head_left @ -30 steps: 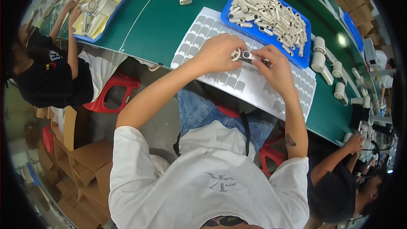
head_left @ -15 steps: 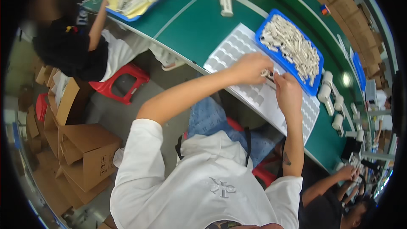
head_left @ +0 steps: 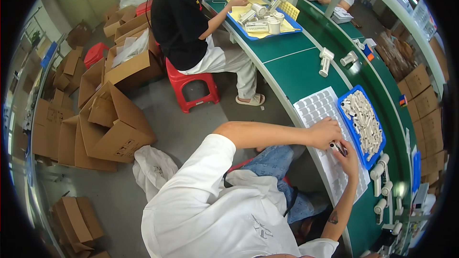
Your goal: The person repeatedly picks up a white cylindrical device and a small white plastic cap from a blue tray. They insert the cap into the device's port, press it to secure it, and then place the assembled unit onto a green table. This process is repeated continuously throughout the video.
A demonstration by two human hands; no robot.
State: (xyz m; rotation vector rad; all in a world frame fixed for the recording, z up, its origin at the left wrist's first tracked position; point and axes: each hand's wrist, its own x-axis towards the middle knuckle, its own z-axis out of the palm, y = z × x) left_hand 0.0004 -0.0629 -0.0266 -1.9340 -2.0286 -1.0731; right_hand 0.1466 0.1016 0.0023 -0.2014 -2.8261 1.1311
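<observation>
My left hand (head_left: 326, 133) and my right hand (head_left: 349, 160) meet above a white molded tray (head_left: 321, 99) with rows of shallow hollows. Both hands have their fingers closed. Small white cylindrical parts with dark round ends (head_left: 336, 147) show between them, with my right fingers wrapped about them. What my left fingertips pinch, if anything, is hidden behind the hand. Just beyond the molded tray, a blue tray (head_left: 342, 110) holds a heap of similar small white cylinders (head_left: 366, 126).
White handheld devices (head_left: 326, 62) lie on the green table (head_left: 299, 69), more at the right (head_left: 377, 169). To the left, a person in black (head_left: 178, 24) sits on a red stool (head_left: 191, 88) handling devices in another blue tray (head_left: 260, 37). Open cardboard boxes (head_left: 117, 129) stand on the floor.
The view has swung left, so the table and my hands appear farther right and lower. My hands stay together over the molded tray, and the parts between them show more plainly.
</observation>
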